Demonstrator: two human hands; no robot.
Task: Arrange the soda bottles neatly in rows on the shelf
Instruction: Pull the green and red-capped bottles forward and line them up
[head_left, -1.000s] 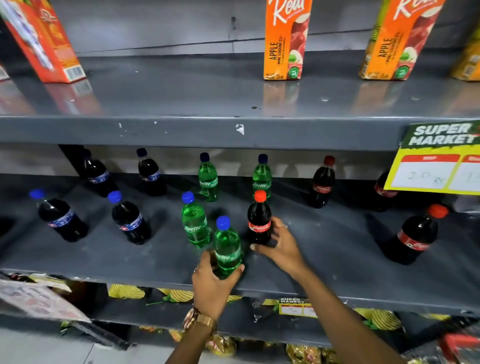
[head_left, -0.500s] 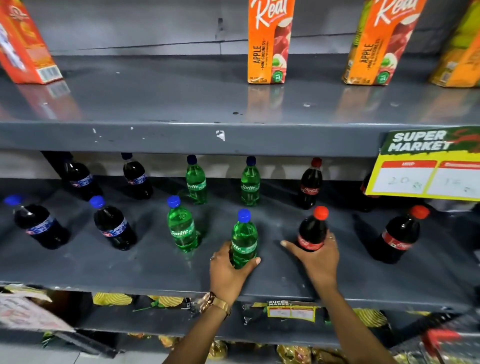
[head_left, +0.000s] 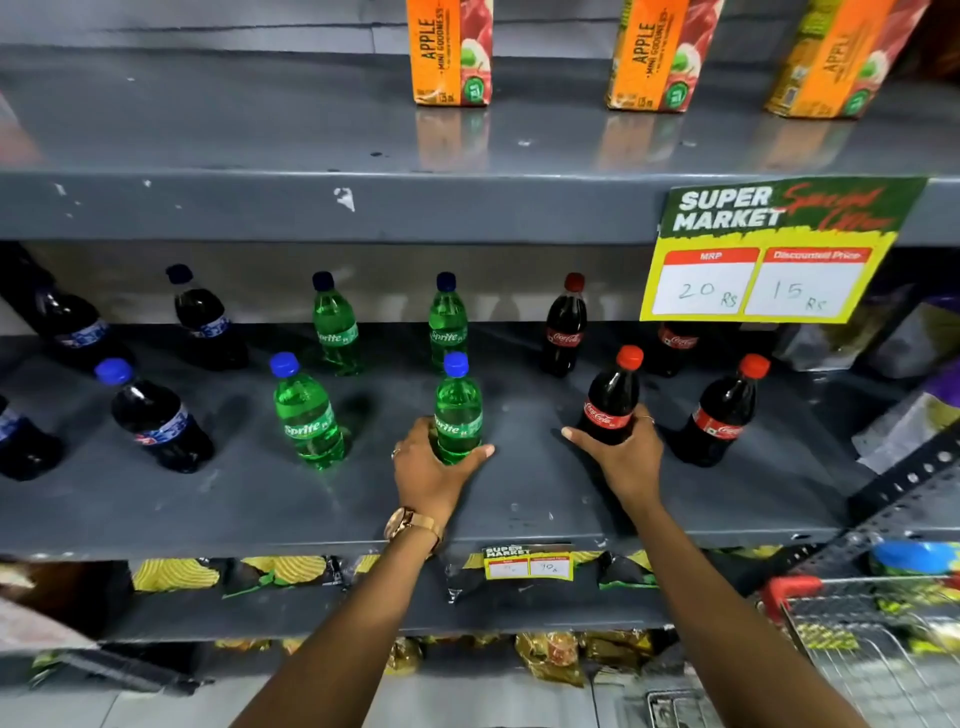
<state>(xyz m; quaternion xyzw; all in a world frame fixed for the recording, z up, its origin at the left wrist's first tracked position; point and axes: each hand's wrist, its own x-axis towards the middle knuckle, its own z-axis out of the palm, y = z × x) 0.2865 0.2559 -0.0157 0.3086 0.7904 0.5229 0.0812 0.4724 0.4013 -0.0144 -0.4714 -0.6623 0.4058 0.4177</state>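
My left hand (head_left: 428, 470) grips the base of a green Sprite bottle (head_left: 457, 402) that stands upright on the grey middle shelf (head_left: 260, 499). My right hand (head_left: 623, 457) wraps the bottom of a red-capped Coca-Cola bottle (head_left: 613, 395), also upright. Another front-row Sprite bottle (head_left: 306, 415) stands to the left and a second Coca-Cola bottle (head_left: 722, 410) to the right. Dark blue-capped cola bottles (head_left: 153, 415) fill the left end. The back row holds two Sprite bottles (head_left: 335, 322) and a Coca-Cola bottle (head_left: 565, 327).
Orange apple juice cartons (head_left: 449, 52) stand on the upper shelf. A yellow-green price sign (head_left: 769, 249) hangs from that shelf's edge at right. Snack packets (head_left: 904, 332) crowd the right end. A shopping cart (head_left: 883, 639) sits at lower right, and chip bags (head_left: 176, 574) lie on the shelf below.
Both hands slid their bottles rightward along the shelf. The Coca-Cola bottle moved away from the Sprite bottle, and the two now stand well apart in the front row.
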